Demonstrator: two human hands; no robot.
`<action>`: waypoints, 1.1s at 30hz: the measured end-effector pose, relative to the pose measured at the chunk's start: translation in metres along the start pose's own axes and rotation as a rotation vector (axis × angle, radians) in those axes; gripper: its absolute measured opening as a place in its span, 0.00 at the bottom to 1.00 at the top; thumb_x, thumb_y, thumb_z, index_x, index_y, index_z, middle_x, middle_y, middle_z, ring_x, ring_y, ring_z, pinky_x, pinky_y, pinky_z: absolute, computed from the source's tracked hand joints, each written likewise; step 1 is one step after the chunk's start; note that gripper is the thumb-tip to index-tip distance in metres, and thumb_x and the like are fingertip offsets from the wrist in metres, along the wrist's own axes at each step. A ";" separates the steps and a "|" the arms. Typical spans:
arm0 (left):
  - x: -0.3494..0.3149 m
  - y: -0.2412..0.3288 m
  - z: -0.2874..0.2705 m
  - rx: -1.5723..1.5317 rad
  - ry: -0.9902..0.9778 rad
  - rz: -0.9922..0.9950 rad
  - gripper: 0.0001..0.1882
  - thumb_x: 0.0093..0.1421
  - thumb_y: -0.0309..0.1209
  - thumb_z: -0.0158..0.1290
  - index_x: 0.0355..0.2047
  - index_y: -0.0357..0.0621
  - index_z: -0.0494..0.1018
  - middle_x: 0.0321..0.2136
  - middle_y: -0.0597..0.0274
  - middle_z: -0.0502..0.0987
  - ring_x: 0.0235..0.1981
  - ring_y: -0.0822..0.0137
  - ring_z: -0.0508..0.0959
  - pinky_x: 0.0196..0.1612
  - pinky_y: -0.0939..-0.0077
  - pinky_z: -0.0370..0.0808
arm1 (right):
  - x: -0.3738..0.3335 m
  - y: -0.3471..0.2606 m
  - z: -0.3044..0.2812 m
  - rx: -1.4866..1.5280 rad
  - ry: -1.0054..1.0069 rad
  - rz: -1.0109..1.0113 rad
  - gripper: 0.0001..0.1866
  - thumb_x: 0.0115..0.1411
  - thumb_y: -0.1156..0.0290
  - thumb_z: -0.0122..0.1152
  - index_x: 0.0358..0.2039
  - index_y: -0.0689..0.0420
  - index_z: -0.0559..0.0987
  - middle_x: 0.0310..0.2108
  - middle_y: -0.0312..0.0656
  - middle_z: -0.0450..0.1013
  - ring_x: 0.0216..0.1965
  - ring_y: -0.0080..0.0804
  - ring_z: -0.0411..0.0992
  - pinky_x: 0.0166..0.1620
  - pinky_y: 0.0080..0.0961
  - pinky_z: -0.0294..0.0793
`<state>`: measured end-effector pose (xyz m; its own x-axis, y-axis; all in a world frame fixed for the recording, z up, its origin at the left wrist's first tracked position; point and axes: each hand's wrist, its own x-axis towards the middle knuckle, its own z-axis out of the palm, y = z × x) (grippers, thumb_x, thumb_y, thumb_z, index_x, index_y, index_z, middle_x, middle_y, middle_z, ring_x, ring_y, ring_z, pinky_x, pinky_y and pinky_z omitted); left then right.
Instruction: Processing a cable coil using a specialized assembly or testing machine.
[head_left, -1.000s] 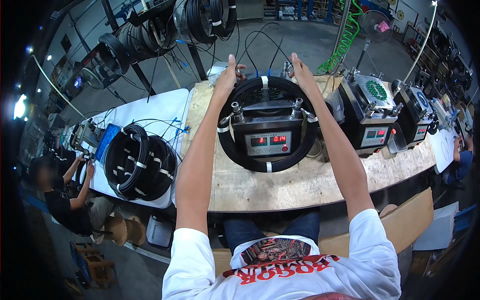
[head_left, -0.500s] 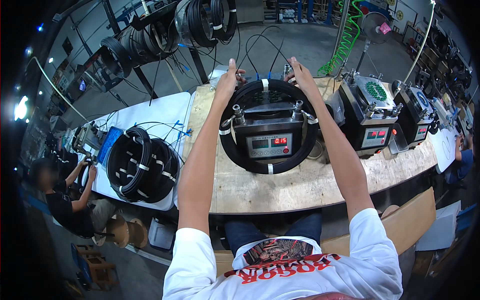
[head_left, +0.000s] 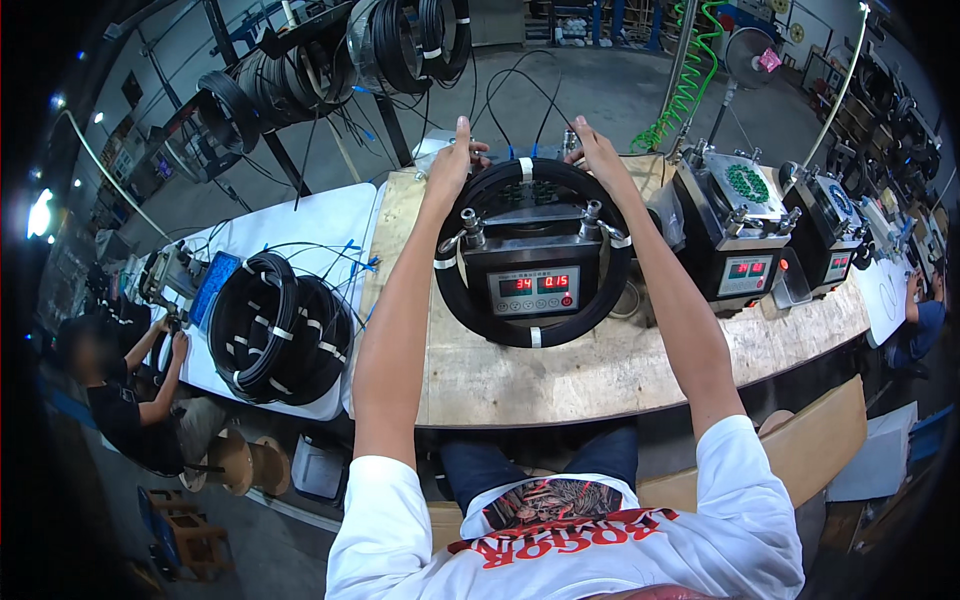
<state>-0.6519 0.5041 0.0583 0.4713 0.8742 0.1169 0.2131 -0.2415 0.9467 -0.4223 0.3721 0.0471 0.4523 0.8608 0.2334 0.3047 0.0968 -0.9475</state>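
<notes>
A black cable coil [head_left: 462, 310], bound with white bands, hangs around the front of a polishing-type machine [head_left: 505, 262] with a lit red display. Two metal clamp knobs [head_left: 474, 232] stand at its near corners. Beyond the coil's upper left, my left hand [head_left: 452, 168] has its thumb up and fingers curled inward at the machine's far corner. My right hand [head_left: 603, 160] mirrors it at the other far corner, beside a bit of metal post. Whatever the fingers grip is mostly hidden. Between the hands, thin black cables with blue ends [head_left: 512, 153] rise from the machine's top.
More black coils [head_left: 265, 340] lie on a white table at left, where a person [head_left: 125, 390] works. Two similar machines [head_left: 740, 225] with green and blue parts on top stand at right. Cable reels [head_left: 300, 80] hang at upper left; a green spiral hose [head_left: 690, 75] hangs at back.
The machine's display now shows both red readouts lit, where one was dark. The whole view has shifted slightly. My hands stay at the machine's far corners.
</notes>
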 end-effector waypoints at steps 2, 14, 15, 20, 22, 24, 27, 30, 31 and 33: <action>-0.003 0.002 0.001 0.005 -0.019 0.000 0.48 0.64 0.70 0.29 0.41 0.35 0.81 0.27 0.55 0.81 0.34 0.66 0.78 0.46 0.73 0.70 | -0.001 0.000 0.001 0.011 -0.006 -0.001 0.40 0.69 0.37 0.35 0.60 0.63 0.70 0.26 0.45 0.74 0.30 0.30 0.71 0.36 0.26 0.70; -0.001 0.000 0.001 0.011 -0.074 0.025 0.50 0.63 0.72 0.26 0.45 0.38 0.80 0.32 0.52 0.82 0.37 0.63 0.77 0.46 0.70 0.69 | -0.004 -0.005 -0.001 -0.107 0.037 0.023 0.41 0.68 0.35 0.34 0.51 0.63 0.78 0.26 0.46 0.76 0.28 0.29 0.71 0.36 0.27 0.69; 0.001 -0.002 0.000 0.012 -0.073 0.026 0.50 0.63 0.72 0.26 0.45 0.38 0.80 0.32 0.52 0.82 0.37 0.63 0.77 0.46 0.70 0.69 | -0.004 -0.006 0.000 -0.110 0.026 0.001 0.41 0.68 0.35 0.34 0.52 0.63 0.78 0.26 0.46 0.76 0.28 0.29 0.71 0.35 0.27 0.69; 0.004 -0.002 0.001 0.033 -0.044 0.018 0.52 0.62 0.73 0.24 0.43 0.37 0.81 0.30 0.53 0.82 0.37 0.62 0.79 0.48 0.70 0.69 | -0.003 -0.004 -0.001 -0.049 -0.012 0.010 0.41 0.68 0.35 0.34 0.53 0.61 0.77 0.26 0.46 0.75 0.29 0.30 0.72 0.36 0.26 0.70; 0.001 -0.001 0.001 0.035 -0.045 0.028 0.51 0.63 0.72 0.25 0.43 0.37 0.81 0.30 0.52 0.82 0.36 0.62 0.79 0.49 0.71 0.69 | -0.002 -0.001 0.000 -0.045 0.001 -0.003 0.41 0.68 0.35 0.34 0.54 0.61 0.76 0.27 0.46 0.75 0.29 0.32 0.72 0.37 0.26 0.70; -0.003 0.002 0.002 0.035 -0.046 0.036 0.50 0.63 0.72 0.26 0.43 0.36 0.81 0.31 0.52 0.82 0.36 0.62 0.79 0.49 0.71 0.70 | -0.002 0.000 -0.001 -0.039 -0.014 -0.004 0.40 0.68 0.35 0.34 0.54 0.61 0.76 0.27 0.45 0.75 0.29 0.32 0.72 0.37 0.26 0.70; -0.006 0.005 0.002 0.054 -0.057 0.049 0.48 0.64 0.71 0.30 0.43 0.36 0.81 0.30 0.53 0.82 0.37 0.64 0.79 0.49 0.72 0.70 | -0.001 0.001 -0.002 -0.041 -0.032 -0.009 0.41 0.68 0.34 0.34 0.54 0.60 0.76 0.27 0.45 0.75 0.30 0.32 0.72 0.38 0.27 0.70; -0.005 0.005 0.003 0.020 -0.073 0.049 0.47 0.64 0.70 0.32 0.42 0.36 0.81 0.30 0.53 0.81 0.36 0.65 0.78 0.47 0.73 0.70 | 0.001 0.002 -0.004 -0.084 -0.016 -0.005 0.41 0.68 0.34 0.33 0.55 0.60 0.76 0.28 0.47 0.76 0.31 0.33 0.72 0.39 0.28 0.70; -0.005 0.004 0.002 -0.003 -0.076 0.038 0.47 0.64 0.70 0.32 0.42 0.36 0.81 0.31 0.53 0.81 0.36 0.65 0.78 0.47 0.73 0.70 | 0.001 0.001 -0.003 -0.115 -0.002 0.001 0.42 0.68 0.34 0.33 0.55 0.60 0.76 0.29 0.48 0.77 0.31 0.33 0.72 0.40 0.29 0.70; -0.004 0.001 0.000 -0.027 -0.078 0.026 0.47 0.64 0.70 0.32 0.42 0.35 0.81 0.31 0.53 0.82 0.36 0.65 0.79 0.46 0.74 0.71 | -0.001 0.000 -0.002 -0.118 0.002 -0.004 0.42 0.68 0.34 0.32 0.55 0.61 0.76 0.29 0.49 0.77 0.31 0.34 0.72 0.39 0.29 0.70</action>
<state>-0.6533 0.5006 0.0584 0.5422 0.8318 0.1189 0.1771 -0.2514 0.9515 -0.4208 0.3705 0.0473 0.4527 0.8595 0.2374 0.4028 0.0404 -0.9144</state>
